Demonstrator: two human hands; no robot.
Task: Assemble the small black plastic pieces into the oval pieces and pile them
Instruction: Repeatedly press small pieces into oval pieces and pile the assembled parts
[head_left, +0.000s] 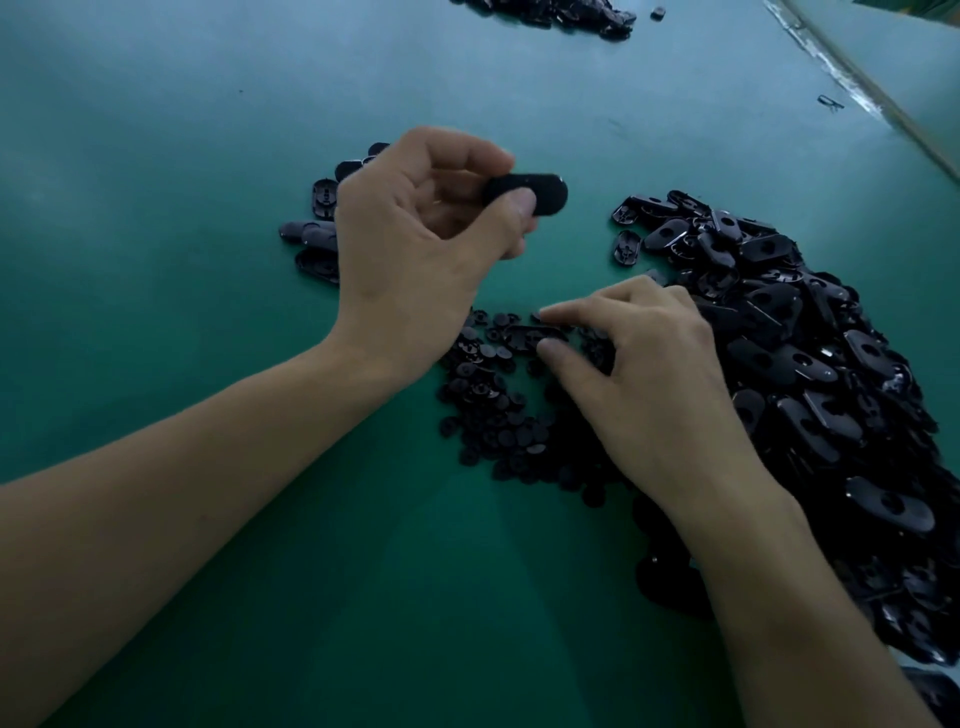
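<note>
My left hand (421, 244) is raised above the green table and pinches a black oval piece (537, 193) between thumb and forefinger. My right hand (639, 374) reaches down into a scatter of small round black pieces (493, 410), with thumb and forefinger on either side of an oval piece (524, 335) lying among them. A big heap of oval pieces (810, 374) lies to the right. Several oval pieces (319, 228) lie in a small group behind my left hand, partly hidden by it.
The green table (208, 156) spreads left and ahead. Another dark pile of black pieces (561, 13) lies at the far edge. A pale strip marks the table's right edge (862, 88), with one loose small part (830, 101) beside it.
</note>
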